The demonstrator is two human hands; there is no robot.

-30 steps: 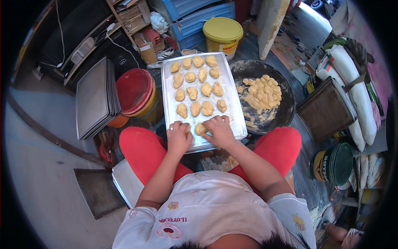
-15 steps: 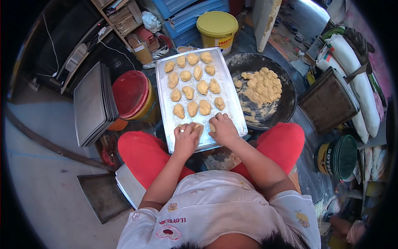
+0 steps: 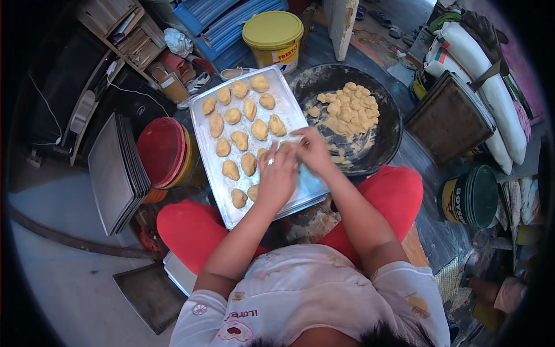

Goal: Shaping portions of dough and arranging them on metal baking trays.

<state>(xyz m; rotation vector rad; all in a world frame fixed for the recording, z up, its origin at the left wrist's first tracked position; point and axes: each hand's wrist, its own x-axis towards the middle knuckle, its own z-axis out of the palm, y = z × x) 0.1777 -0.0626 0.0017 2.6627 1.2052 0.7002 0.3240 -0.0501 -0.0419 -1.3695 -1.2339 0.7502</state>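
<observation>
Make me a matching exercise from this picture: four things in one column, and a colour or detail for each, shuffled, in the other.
Column one
1. Left hand
2. Tray
3. Basin
4. Bucket beyond the tray

Column two
A. Black, holding heaped dough
B. Yellow, lid on
C. Wearing a ring
D. Silver, bearing separate dough pieces

Pairs: 1-C, 2-D, 3-A, 4-B.

Dough pieces (image 3: 239, 140) on tray (image 3: 224, 191), basin (image 3: 388, 127) right, tub (image 3: 272, 30) behind
</observation>
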